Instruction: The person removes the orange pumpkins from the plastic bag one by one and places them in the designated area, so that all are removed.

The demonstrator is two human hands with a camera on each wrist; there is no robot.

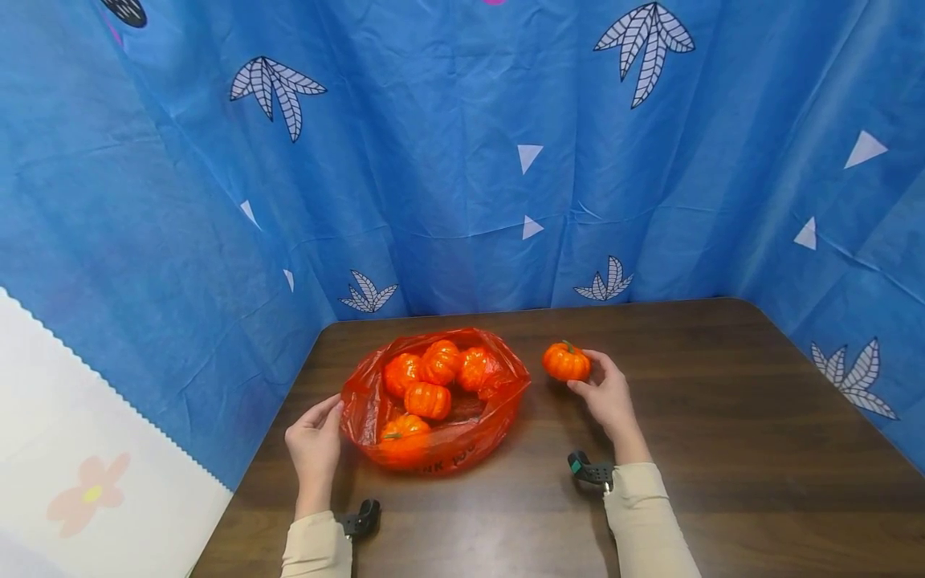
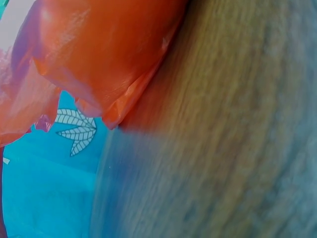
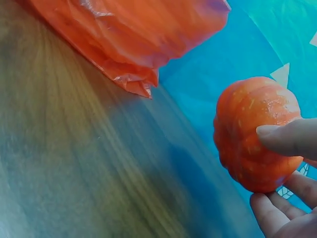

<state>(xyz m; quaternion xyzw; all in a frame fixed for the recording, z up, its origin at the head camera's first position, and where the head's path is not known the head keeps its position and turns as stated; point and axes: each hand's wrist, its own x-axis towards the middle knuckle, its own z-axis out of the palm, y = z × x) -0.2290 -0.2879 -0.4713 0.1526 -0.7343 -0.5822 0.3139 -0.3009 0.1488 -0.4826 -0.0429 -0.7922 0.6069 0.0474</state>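
Observation:
A red plastic bag [image 1: 470,449] lies with its mouth spread wide on the table, several small orange pumpkins [image 1: 428,400] inside it. At the bag's left edge, my left hand [image 1: 315,445] pinches the rim between thumb and fingers. To the right of the bag, my right hand [image 1: 609,395] holds another small orange pumpkin [image 3: 252,134] with a green stem, thumb on one side and fingers on the other. In the right wrist view this pumpkin is held over the table, apart from the bag. The left wrist view shows the bag's side [image 2: 114,54] but not the fingertips.
The brown wooden table [image 1: 759,449] has a rounded far corner at the right. Blue curtains [image 1: 462,160] with leaf and triangle prints hang behind and along both sides. A white cloth [image 1: 94,449] with a faded flower hangs at the left. Each wrist wears a black camera mount [image 1: 592,470].

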